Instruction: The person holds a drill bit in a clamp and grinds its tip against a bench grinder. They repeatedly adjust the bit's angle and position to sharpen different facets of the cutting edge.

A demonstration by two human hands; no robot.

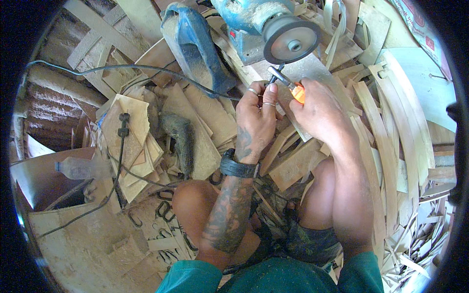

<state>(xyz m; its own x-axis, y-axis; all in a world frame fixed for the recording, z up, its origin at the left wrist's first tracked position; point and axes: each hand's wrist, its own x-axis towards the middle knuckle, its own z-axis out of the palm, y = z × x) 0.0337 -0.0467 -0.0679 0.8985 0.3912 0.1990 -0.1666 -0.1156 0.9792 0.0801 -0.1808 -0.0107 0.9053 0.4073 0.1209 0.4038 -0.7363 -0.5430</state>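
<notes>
My right hand (317,108) is closed around a tool with an orange handle (298,93) and a silver metal end (279,76); its exact kind is unclear. Beside it, my left hand (257,116), with two rings on its fingers, pinches a small dark piece (276,72) between thumb and fingertips. The silver end crosses close to that piece, and I cannot tell whether they touch. Just above both hands is the grey wheel (282,40) of a blue, dust-covered bench grinder (244,14).
A cut blue plastic container (194,49) stands left of the grinder. Flat wood pieces (132,141), a cable with a plug (123,126) and a clear bottle (75,168) lie to the left. Small dark hooks (166,211) lie by my knee. Curved wooden strips (391,146) stack at right.
</notes>
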